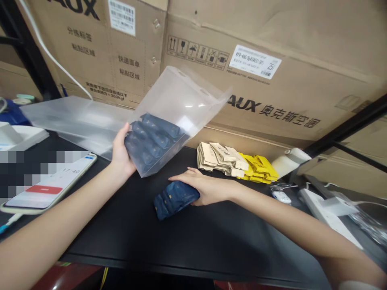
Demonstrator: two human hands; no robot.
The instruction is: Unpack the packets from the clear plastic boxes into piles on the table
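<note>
My left hand (123, 151) grips a frosted clear plastic bag (181, 90) by its lower left side, tilted above the table. Several dark blue packets (152, 137) lie in a row inside the bag's lower part. Just right of and below it, my right hand (201, 186) is closed around a bundle of dark blue packets (173, 199) at the tabletop. Whether that bundle touches the table I cannot tell. Beyond my right hand sit beige packets (219, 157) and yellow packets (258, 167), stacked side by side.
Another frosted plastic bag (90, 117) lies at the back left. A phone (51, 181) with a cable rests on the left of the black table (136, 233). Large cardboard boxes (196, 88) stand behind. At right are a white bottle (290, 161) and a white power strip (331, 217).
</note>
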